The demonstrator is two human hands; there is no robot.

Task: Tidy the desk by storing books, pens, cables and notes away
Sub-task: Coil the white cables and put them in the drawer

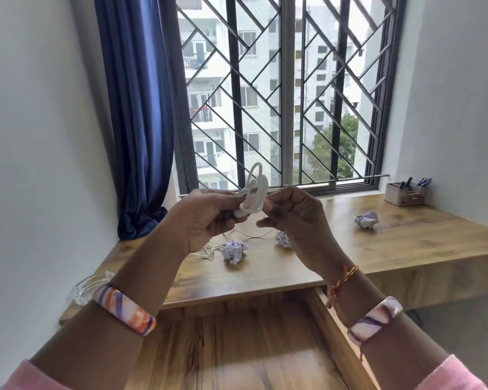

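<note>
Left hand [206, 218] and right hand [290, 218] both grip a coiled white cable [252, 192], raised above the counter [406, 243] (mid-air, centre). Three crumpled notes [234, 251] and a thin wire [209, 250] lie beyond; pen holder [405, 194] far right.

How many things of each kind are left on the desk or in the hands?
Crumpled paper balls: 3
White cable coils: 1, held by both hands
Thin loose cables: 1
Pen holders: 1
Glass dishes: 1
Total: 7
</note>
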